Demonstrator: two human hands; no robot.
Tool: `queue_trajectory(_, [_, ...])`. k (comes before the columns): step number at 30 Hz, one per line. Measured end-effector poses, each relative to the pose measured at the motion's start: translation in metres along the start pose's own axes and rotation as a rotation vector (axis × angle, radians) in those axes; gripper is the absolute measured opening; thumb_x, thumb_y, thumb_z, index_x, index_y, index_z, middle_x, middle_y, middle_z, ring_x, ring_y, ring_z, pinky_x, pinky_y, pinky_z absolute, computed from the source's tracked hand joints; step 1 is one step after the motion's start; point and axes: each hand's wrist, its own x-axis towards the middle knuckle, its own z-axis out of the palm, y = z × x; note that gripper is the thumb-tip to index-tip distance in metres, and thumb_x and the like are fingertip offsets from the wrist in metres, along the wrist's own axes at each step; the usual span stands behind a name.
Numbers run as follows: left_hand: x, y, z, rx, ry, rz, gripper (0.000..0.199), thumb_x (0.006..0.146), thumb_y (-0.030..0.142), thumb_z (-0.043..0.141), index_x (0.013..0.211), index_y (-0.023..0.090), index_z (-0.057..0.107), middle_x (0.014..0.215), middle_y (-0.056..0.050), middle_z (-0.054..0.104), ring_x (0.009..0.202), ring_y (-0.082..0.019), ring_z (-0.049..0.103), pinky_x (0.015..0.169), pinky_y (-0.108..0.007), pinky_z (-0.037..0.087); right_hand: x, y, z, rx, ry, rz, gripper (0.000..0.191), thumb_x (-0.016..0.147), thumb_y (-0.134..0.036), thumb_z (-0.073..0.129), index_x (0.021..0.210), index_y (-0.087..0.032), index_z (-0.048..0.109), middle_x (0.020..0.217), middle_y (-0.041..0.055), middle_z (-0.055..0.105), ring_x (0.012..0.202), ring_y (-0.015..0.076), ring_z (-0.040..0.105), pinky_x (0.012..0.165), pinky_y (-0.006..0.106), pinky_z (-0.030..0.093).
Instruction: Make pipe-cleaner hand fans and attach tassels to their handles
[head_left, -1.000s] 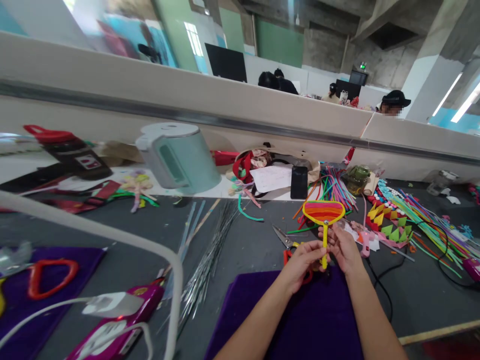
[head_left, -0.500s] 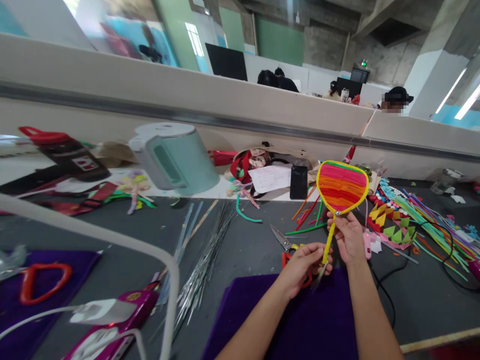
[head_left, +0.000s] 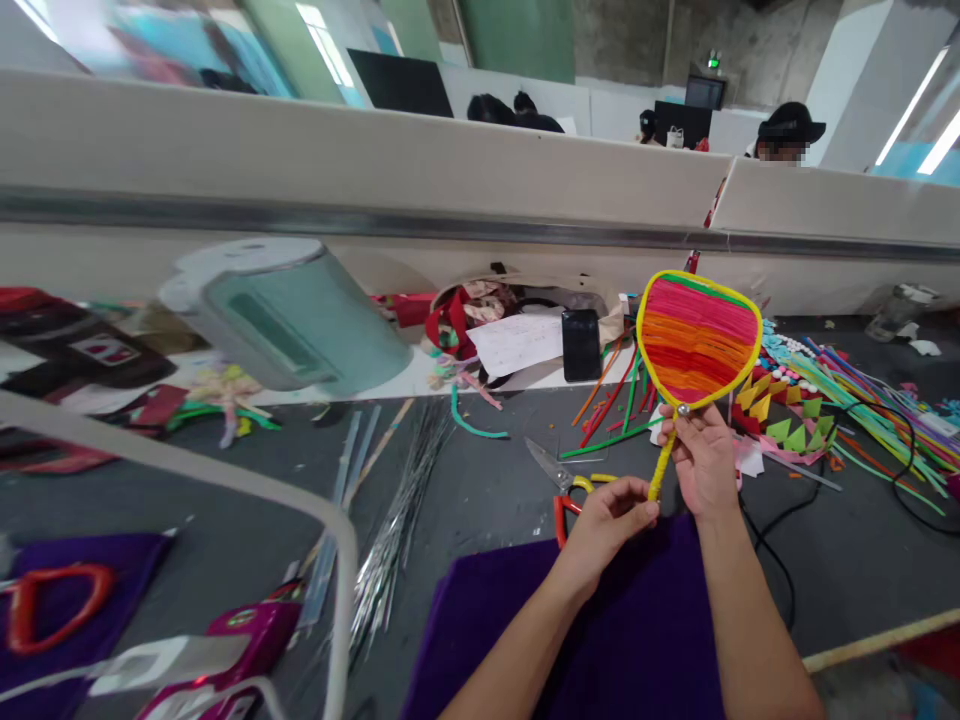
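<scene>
A small hand fan point(head_left: 697, 345) stands upright before me, striped green, pink, orange and red, with a yellow pipe-cleaner rim and a yellow wrapped handle. My right hand point(head_left: 703, 455) grips it at the neck, close to a small silvery bead. Lower down, my left hand point(head_left: 619, 515) pinches the bottom end of the handle. Below both hands lies a dark purple cloth point(head_left: 600, 640). Scissors point(head_left: 555, 470) with red and yellow handles rest on the table, partly hidden behind my left hand.
A pale green kettle point(head_left: 300, 320) stands at the back left. Silver wire stems point(head_left: 405, 530) lie left of the cloth. A phone point(head_left: 581, 345), a paper sheet point(head_left: 517, 345) and colourful pipe cleaners point(head_left: 877, 415) lie behind and right. A white tube point(head_left: 341, 560) arches across the left.
My view has shifted, and the fan appears larger and its face higher in the picture. My left hand's fingers now cover the handle's lower tip, which showed beneath them before.
</scene>
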Motion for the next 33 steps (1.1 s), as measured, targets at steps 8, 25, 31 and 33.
queue_trajectory(8, [-0.001, -0.002, 0.002, 0.076, 0.002, 0.047, 0.028, 0.067, 0.035, 0.083, 0.085, 0.016, 0.074, 0.081, -0.003, 0.066, 0.071, -0.013, 0.060, 0.072, -0.025, 0.048, -0.003, -0.006, -0.001, 0.134, -0.015, 0.012, 0.028, 0.073, -0.017, 0.075, 0.095, -0.023, 0.060, 0.088, 0.0004, 0.070, 0.066, 0.0099, 0.061, 0.057, 0.022, 0.053])
queue_trajectory(25, [-0.009, 0.017, -0.009, -0.084, -0.190, -0.147, 0.039, 0.072, 0.043, 0.079, 0.093, 0.010, 0.073, 0.086, -0.012, 0.073, 0.074, -0.019, 0.069, 0.073, -0.030, 0.054, -0.007, -0.007, 0.003, 0.176, -0.053, 0.053, 0.026, 0.073, -0.014, 0.075, 0.093, -0.022, 0.061, 0.085, 0.0009, 0.070, 0.064, 0.0082, 0.058, 0.055, 0.019, 0.049])
queue_trajectory(31, [-0.007, 0.014, -0.005, -0.055, -0.134, -0.124, 0.033, 0.070, 0.036, 0.081, 0.088, 0.010, 0.071, 0.072, -0.009, 0.073, 0.062, -0.017, 0.069, 0.066, -0.027, 0.051, -0.009, -0.004, 0.004, 0.107, -0.070, 0.082, 0.029, 0.072, -0.015, 0.075, 0.096, -0.022, 0.060, 0.084, 0.0008, 0.070, 0.064, 0.0097, 0.060, 0.056, 0.021, 0.051])
queue_trajectory(33, [-0.008, 0.015, -0.005, -0.045, -0.143, -0.119, 0.030, 0.069, 0.035, 0.081, 0.081, 0.010, 0.070, 0.068, -0.008, 0.072, 0.059, -0.017, 0.068, 0.065, -0.025, 0.050, -0.010, -0.003, 0.004, 0.082, -0.080, 0.084, 0.030, 0.073, -0.016, 0.075, 0.097, -0.022, 0.060, 0.084, 0.0011, 0.071, 0.064, 0.0108, 0.060, 0.056, 0.023, 0.051])
